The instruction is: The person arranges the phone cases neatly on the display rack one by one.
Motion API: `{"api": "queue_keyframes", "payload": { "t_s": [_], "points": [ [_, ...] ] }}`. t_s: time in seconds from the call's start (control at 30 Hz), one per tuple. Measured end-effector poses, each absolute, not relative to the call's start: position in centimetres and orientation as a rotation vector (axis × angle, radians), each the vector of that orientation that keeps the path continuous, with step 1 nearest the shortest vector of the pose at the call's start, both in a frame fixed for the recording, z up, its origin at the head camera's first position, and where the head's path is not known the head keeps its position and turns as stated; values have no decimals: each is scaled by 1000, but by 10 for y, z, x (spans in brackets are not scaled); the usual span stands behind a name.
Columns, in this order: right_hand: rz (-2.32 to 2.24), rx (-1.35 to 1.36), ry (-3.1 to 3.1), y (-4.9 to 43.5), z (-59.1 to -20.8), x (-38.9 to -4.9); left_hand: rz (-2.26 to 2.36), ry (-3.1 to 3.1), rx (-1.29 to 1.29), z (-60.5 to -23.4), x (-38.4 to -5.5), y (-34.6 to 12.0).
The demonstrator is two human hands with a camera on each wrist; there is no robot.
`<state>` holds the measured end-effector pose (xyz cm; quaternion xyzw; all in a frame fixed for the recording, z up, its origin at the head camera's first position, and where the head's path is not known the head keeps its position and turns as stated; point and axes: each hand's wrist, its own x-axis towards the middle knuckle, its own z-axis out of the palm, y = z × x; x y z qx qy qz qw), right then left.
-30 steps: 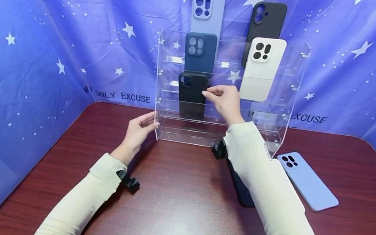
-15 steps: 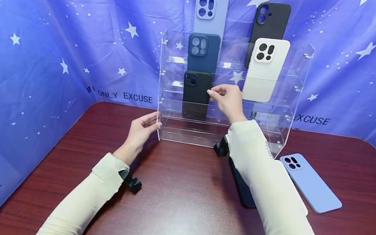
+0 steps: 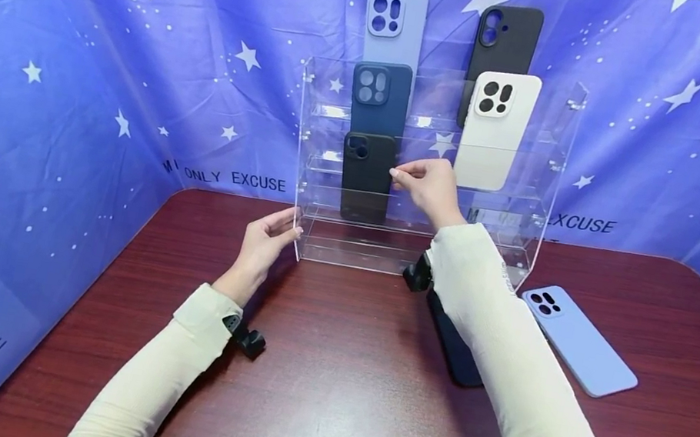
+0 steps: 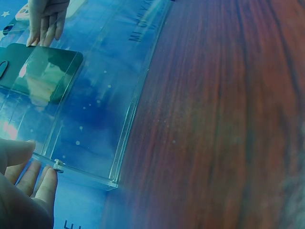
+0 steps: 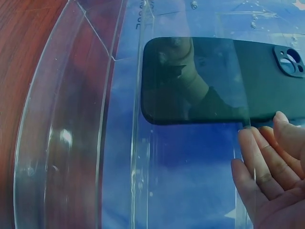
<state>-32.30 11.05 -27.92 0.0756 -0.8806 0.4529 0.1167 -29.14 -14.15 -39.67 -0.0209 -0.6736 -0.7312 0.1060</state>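
A clear acrylic display stand (image 3: 357, 257) with stepped shelves stands at the table's back. My left hand (image 3: 259, 245) grips its left side panel between thumb and fingers, low down. A black phone case (image 3: 366, 182) sits upright on a lower left shelf. At its right edge is my right hand (image 3: 433, 186); in the right wrist view the thumb tip meets the edge and the fingers lie extended beside it. A navy case (image 3: 378, 110) and a light blue case (image 3: 397, 24) rise behind it. On the right stand a white case (image 3: 499, 131) and another black case (image 3: 520, 41).
Another light blue phone case (image 3: 581, 345) lies on the wooden table (image 3: 319, 393) right of the stand. A dark case (image 3: 454, 346) lies partly under the right forearm. A blue star-patterned curtain (image 3: 105, 50) hangs behind and at the sides.
The black case has straightened slightly and its top corner no longer leans. The right hand's thumb has slid from over the case to its edge. The left hand keeps its hold.
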Motion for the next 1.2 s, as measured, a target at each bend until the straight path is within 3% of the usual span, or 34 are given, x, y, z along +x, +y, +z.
{"api": "queue_keyframes", "payload": {
  "t_s": [0.23, 0.5, 0.87, 1.2],
  "points": [
    [1220, 289, -2590, 140, -276, -311, -2144, -1990, -77, -398, -291, -140],
    [1156, 353, -2623, 207, -281, -269, -2112, -2011, -94, -399, -293, -142],
    [1099, 384, -2799, 317, -333, -220, -2122, -1996, -82, -399, -294, -144],
    [1085, 436, -2886, 377, -381, -206, -2145, -1993, -63, -398, -292, -141]
  ]
}}
